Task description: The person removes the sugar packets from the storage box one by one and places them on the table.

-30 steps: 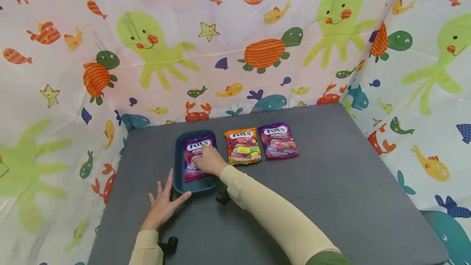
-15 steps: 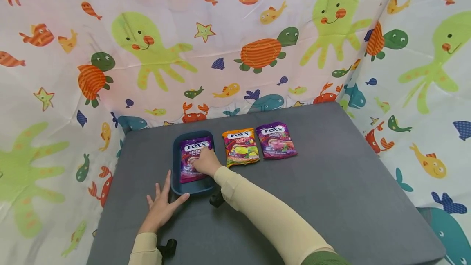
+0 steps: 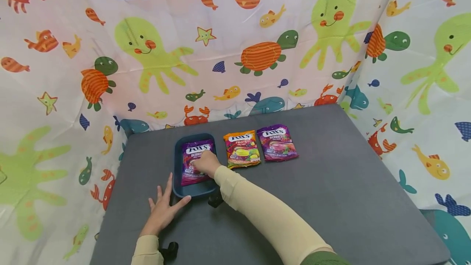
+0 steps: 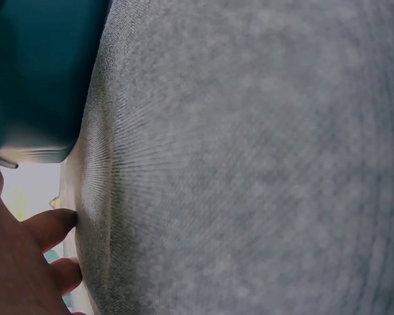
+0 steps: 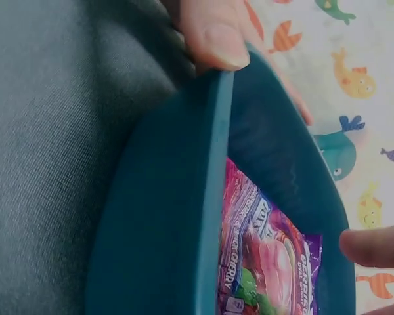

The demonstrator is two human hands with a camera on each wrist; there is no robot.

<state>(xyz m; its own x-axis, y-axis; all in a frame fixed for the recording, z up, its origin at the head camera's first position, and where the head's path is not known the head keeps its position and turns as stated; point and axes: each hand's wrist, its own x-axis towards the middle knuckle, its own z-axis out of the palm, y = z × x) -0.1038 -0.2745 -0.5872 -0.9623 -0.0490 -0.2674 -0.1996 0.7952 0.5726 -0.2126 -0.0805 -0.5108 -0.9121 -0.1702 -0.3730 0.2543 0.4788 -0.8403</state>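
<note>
A purple Fox's Berries candy bag (image 3: 190, 167) lies face up inside a dark blue tray (image 3: 178, 156). My right hand (image 3: 207, 163) is over the bag's right part, hiding some of its print. In the right wrist view its thumb (image 5: 375, 247) is extended above the bag (image 5: 266, 262); whether it touches is unclear. My left hand (image 3: 160, 212) spreads its fingers at the tray's near left corner, thumb (image 5: 224, 44) against the near rim. The left wrist view shows the tray's outer wall (image 4: 43, 79) beside the left fingers (image 4: 49, 228).
Right of the tray lie an orange Fox's Fruits candy bag (image 3: 242, 149) and another purple Berries bag (image 3: 277, 143), side by side on the grey table (image 3: 331, 191). A curtain (image 3: 220, 7) printed with sea animals hangs behind and at both sides.
The right hand has shifted slightly left and down over the bag in the tray. The left hand stays by the tray corner. Small shifts of the whole view come from the head camera.
</note>
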